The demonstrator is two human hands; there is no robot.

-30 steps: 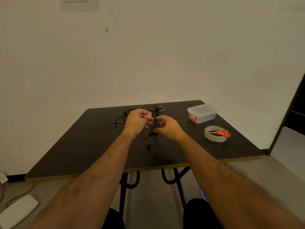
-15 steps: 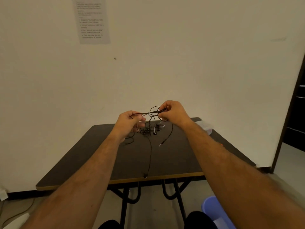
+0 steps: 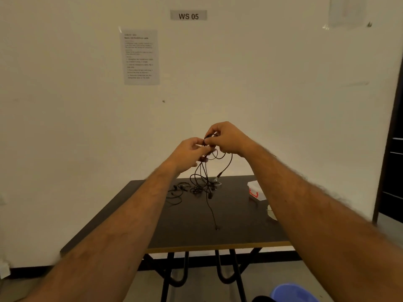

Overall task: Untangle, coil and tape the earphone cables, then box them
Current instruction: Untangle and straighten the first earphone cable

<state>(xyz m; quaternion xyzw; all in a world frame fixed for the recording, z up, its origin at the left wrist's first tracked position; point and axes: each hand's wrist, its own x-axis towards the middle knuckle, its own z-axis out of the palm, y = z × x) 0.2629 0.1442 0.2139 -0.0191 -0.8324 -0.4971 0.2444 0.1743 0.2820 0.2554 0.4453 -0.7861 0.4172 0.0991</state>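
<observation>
Counting what shows: two bare hands, one tangle of black earphone cables, one clear plastic box with a red latch, one roll of tape only partly visible behind the right forearm, one dark table, two papers and one "WS 05" sign on the far wall, and one blue bin on the floor at the near right. How many separate earphones make up the tangle cannot be told.

Both arms reach forward and up, so the hands meet above the far half of the table, in front of the wall. The left hand is curled, thumb and fingertips pinched together on the cable. The right hand sits just beside and slightly higher, its fingers also closed in a pinch on the same knot of cable; the two hands nearly touch.

From the pinch, several loops hang down to the tabletop, where the rest of the tangle lies at the far middle. One strand trails toward the near edge and ends in a small piece. Another strand, ending in a plug, dangles to the right. A further loose loop of cable lies on the table to the left of the heap. The box stands at the far right of the table, the tape nearer on the right edge.
</observation>
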